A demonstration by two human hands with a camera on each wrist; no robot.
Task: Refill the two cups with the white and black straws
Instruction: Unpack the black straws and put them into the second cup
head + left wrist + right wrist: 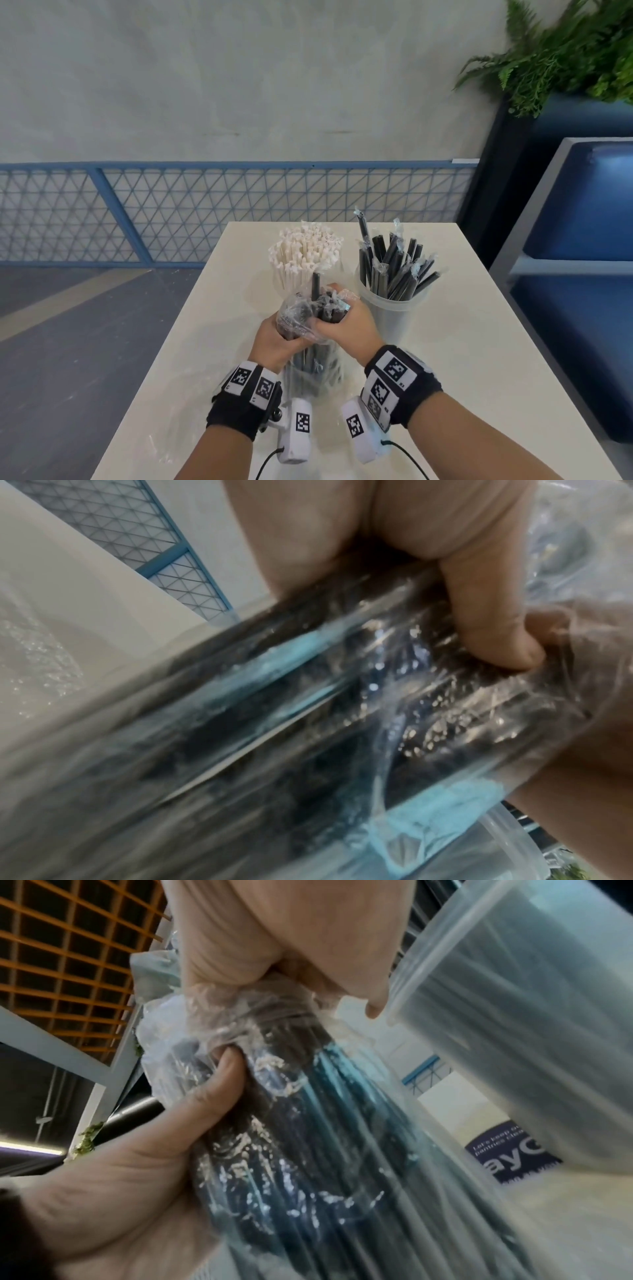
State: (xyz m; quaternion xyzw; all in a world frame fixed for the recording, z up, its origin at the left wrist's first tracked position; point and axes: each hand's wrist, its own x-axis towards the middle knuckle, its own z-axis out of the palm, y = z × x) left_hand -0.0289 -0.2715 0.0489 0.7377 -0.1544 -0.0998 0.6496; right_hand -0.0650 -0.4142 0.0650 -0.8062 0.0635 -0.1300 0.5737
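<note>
Right now both hands are clenched round one thing: the crinkled clear plastic bag of black straws (313, 342), held upright over the cream-coloured bench (462, 342), its lower end near or on the surface. The left hand (274, 337) grips the bag from the left side, and the left wrist view shows a thumb (493, 620) pressed into the film. The right hand (346, 325) is wrapped round the bunched top, where one black straw (315, 286) pokes up out of the opening.

Just behind the bag stands the cup packed with white paper-wrapped straws (303, 255); its wall is mostly hidden. Beside it, to the right, the translucent plastic cup of black wrapped straws (394, 274) looks only loosely filled, its straws leaning outward at angles. I judge the black cup is the one being topped up, and the straws are not yet out of the bag.

Risks from here:
- The right hand sits just beside the black cup; a jerk while freeing the straws could knock that light cup over and scatter its contents.
- The film is slippery and crumpled, so straws may snag on it and come out in a clump, spilling onto the bench.
- Squeezing hard may crush or bend the thin straws.
</note>
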